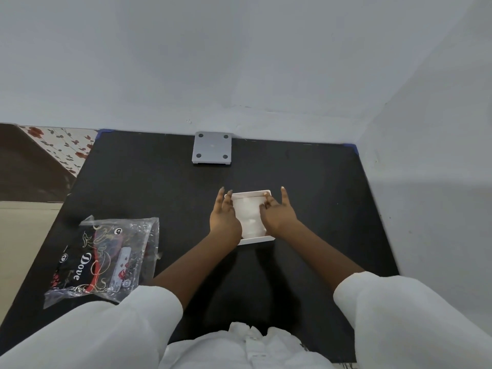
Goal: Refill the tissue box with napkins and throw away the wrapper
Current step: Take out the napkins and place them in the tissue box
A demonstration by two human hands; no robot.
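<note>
A white open tissue box [262, 238] sits in the middle of the black table, with white napkins [249, 213] lying inside it. My left hand [225, 218] rests on the box's left side, fingers stretched forward and slightly apart. My right hand [277, 214] lies on the right side, with some fingertips pressing down on the napkins. A crinkled clear plastic wrapper [106, 258] with black, red and gold "Dove" print lies flat at the table's front left, apart from both hands.
A grey square lid or plate [212, 151] with dark dots at its corners lies at the table's far edge against the white wall. Another white wall bounds the table [149, 182] on the right. A floral cloth [64, 147] and floor show at left.
</note>
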